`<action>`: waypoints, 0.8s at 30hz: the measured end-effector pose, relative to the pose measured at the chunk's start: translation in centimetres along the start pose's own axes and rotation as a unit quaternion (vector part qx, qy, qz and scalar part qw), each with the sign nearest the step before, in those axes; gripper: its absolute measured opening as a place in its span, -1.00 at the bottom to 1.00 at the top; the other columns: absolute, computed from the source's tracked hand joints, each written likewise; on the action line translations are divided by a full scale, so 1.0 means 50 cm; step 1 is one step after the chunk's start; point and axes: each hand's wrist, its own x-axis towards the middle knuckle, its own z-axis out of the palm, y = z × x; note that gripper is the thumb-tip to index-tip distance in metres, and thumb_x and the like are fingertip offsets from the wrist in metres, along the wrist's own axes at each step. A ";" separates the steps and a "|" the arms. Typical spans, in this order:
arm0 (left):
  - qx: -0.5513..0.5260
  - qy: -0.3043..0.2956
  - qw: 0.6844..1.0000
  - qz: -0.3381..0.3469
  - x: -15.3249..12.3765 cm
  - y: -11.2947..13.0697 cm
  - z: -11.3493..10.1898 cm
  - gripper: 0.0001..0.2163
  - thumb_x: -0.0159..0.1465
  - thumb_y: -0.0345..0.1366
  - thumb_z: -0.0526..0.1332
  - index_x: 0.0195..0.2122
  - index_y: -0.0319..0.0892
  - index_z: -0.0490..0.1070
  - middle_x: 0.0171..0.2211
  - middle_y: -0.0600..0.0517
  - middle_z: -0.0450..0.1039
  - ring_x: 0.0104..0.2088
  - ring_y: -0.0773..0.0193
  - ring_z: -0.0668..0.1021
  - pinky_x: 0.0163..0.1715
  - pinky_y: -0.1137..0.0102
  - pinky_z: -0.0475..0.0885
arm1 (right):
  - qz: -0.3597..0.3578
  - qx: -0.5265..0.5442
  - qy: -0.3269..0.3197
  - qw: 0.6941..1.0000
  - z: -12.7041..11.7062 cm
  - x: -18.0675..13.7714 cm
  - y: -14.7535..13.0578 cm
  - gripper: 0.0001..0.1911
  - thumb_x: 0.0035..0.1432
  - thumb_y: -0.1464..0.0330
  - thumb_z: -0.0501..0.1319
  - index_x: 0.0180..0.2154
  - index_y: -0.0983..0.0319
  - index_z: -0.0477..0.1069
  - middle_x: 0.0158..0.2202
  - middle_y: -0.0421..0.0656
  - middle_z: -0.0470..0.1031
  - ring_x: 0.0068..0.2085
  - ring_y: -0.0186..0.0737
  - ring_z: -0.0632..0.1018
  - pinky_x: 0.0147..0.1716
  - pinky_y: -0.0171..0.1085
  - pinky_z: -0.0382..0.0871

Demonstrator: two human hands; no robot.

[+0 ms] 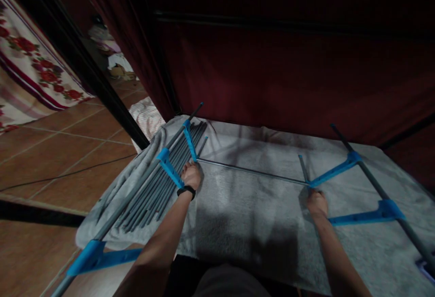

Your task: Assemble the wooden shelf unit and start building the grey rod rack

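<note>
My left hand point(191, 175), with a black band at the wrist, is closed at the tip of a blue plastic bracket point(190, 139), where a short grey tube point(203, 146) meets a thin metal rod point(251, 170). At the rod's other end my right hand point(317, 203) is closed just below another blue bracket's tip point(333, 173), around the lower part of a second short grey tube point(303, 169). My fingers partly hide both tubes. The brackets clip onto long grey poles, a left pole point(136, 188) and a right pole point(374, 181).
A bundle of loose grey tubes point(159, 188) lies left of my left hand on a grey blanket point(238, 215). More blue brackets, a lower left one point(98, 258) and a lower right one point(367, 215), jut inward. Dark red curtains point(272, 79) hang behind; black frame bars point(112, 102) stand left.
</note>
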 end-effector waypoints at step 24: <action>-0.040 0.062 0.962 0.264 -0.019 0.473 -0.369 -0.70 0.56 -0.29 0.04 -0.01 -0.29 0.56 -0.09 -0.25 0.60 0.00 -0.01 0.67 0.02 0.15 0.51 | -0.148 0.016 0.195 0.969 0.106 -0.227 -0.126 -0.47 0.41 0.35 -0.09 0.28 0.36 0.32 0.21 0.23 0.45 0.13 0.17 0.52 0.16 0.06 0.37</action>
